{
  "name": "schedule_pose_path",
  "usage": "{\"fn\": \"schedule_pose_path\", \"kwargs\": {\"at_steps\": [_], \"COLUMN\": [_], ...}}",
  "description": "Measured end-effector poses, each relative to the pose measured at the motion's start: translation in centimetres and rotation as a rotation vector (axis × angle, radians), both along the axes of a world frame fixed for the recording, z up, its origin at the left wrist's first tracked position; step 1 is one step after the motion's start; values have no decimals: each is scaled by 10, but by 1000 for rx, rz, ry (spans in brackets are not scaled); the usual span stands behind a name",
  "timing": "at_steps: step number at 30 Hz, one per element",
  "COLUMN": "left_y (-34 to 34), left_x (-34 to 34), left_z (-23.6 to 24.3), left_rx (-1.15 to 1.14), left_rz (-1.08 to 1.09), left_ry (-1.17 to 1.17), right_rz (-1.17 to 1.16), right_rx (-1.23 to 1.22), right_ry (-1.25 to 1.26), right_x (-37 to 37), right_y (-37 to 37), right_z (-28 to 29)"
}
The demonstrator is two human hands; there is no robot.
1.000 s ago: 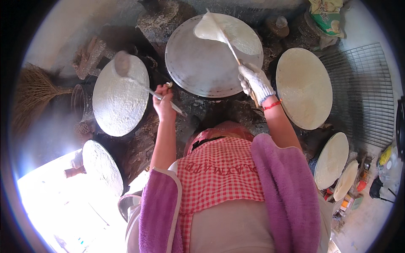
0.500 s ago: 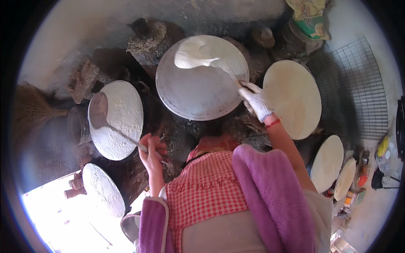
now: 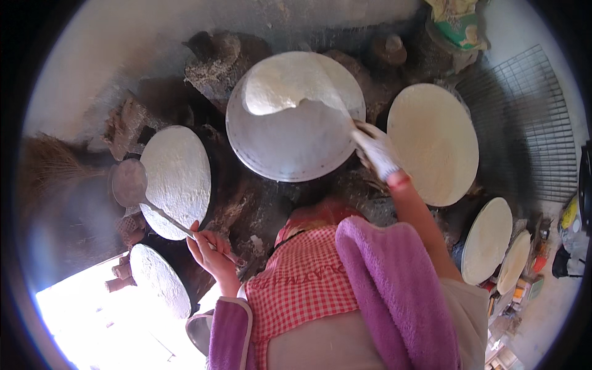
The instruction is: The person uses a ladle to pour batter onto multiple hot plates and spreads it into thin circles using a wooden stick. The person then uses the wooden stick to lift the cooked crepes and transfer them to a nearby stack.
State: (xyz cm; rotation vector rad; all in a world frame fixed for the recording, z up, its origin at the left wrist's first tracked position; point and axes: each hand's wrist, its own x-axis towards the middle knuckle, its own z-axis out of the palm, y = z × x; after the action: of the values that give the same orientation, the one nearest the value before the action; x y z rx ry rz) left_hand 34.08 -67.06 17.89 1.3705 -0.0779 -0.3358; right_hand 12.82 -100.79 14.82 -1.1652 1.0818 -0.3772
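Observation:
A large round griddle lies in front of me, with a pool of white batter over its far part. My right hand, in a white glove, is closed round the handle of a spreader above the griddle's right side. The spreader is smeared by motion and its far end cannot be made out. My bare left hand grips the thin handle of a ladle. The ladle's round bowl is at the left rim of a batter-covered griddle.
To the right lie a big pale round sheet and smaller ones behind my arm. Another white round is at the lower left. A wire grid leans by the right wall, a broom stands far left, and a sack sits at the back.
The batter on the middle griddle has spread left and nearer, and the spreader has swept. My left hand has dropped, taking the ladle bowl left and down, off the left griddle's middle.

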Motion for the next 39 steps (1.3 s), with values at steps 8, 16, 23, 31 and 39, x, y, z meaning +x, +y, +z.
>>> {"fn": "schedule_pose_path", "kwargs": {"at_steps": [8,16,23,31,39], "left_y": [-7,-2,-16,-27,-37], "left_x": [4,11,50,83,93], "left_z": [11,25,20,18,12], "left_rx": [-44,16,-4,75,414], "left_rz": [-2,31,-72,-172,-317], "left_ry": [12,66,170,247,94], "right_rz": [268,660,366,680,679], "right_rx": [-46,-190,-547,-496,-535], "right_ry": [81,188,299,292,309], "right_x": [32,103,42,85,93], "right_y": [-6,-39,-135,-77,-82], "right_z": [15,25,1,11,1]}}
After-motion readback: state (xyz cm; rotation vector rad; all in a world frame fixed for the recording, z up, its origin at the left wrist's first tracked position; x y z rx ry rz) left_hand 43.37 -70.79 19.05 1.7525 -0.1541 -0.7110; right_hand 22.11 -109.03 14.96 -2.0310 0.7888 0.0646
